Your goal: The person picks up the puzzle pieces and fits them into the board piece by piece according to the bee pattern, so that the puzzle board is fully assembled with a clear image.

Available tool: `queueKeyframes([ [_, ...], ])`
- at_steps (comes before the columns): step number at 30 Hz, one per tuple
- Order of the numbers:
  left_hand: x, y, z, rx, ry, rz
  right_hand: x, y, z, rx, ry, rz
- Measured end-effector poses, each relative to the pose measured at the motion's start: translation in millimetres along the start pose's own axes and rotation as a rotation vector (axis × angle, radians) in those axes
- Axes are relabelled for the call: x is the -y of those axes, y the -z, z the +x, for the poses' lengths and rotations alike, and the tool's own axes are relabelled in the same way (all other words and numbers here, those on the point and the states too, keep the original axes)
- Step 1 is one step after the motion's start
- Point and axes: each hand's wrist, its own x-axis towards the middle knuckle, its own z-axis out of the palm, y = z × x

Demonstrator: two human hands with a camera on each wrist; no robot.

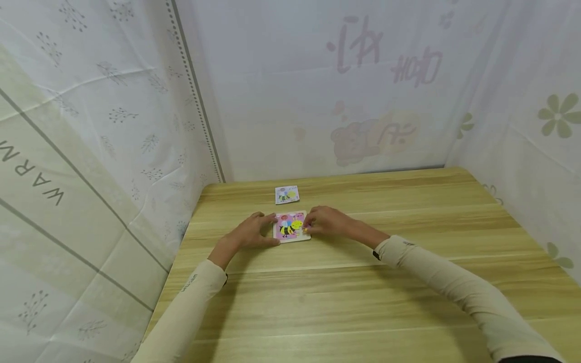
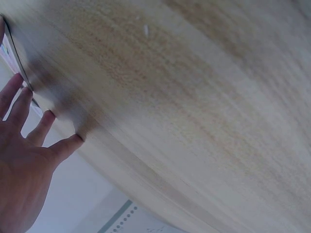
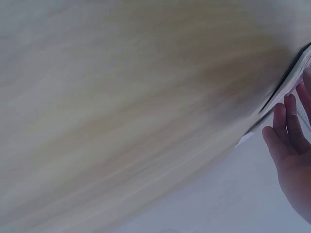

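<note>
A small square puzzle board (image 1: 291, 227) with a yellow bee on pink lies flat on the wooden table (image 1: 345, 292). My left hand (image 1: 267, 228) rests on the table against the board's left edge, fingers nearly straight; the left wrist view shows that hand (image 2: 30, 109) spread with its fingertips (image 2: 50, 115) on the wood beside the board's edge (image 2: 9, 51). My right hand (image 1: 311, 226) touches the board's right edge. In the right wrist view its fingers (image 3: 290, 116) lie straight along the board's edge (image 3: 286, 87). Neither hand holds anything.
A second small picture card (image 1: 287, 194) lies flat just behind the board. Sheets with printed patterns (image 1: 317, 91) hang close round the table at the left, back and right. Both forearms wear beige sleeves (image 1: 454, 287).
</note>
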Motion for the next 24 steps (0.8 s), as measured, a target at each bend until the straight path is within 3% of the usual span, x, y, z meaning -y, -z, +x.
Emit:
queueKeyframes([
  [11, 2.2, -1.0, 2.2, 0.005, 0.007, -0.005, 10.8, -6.5, 8.5, 0.049, 0.033, 0.018],
  [24, 2.1, -0.8, 1.7, 0.006, 0.0, -0.007, 14.1, -9.4, 9.7, 0.039, 0.045, 0.006],
])
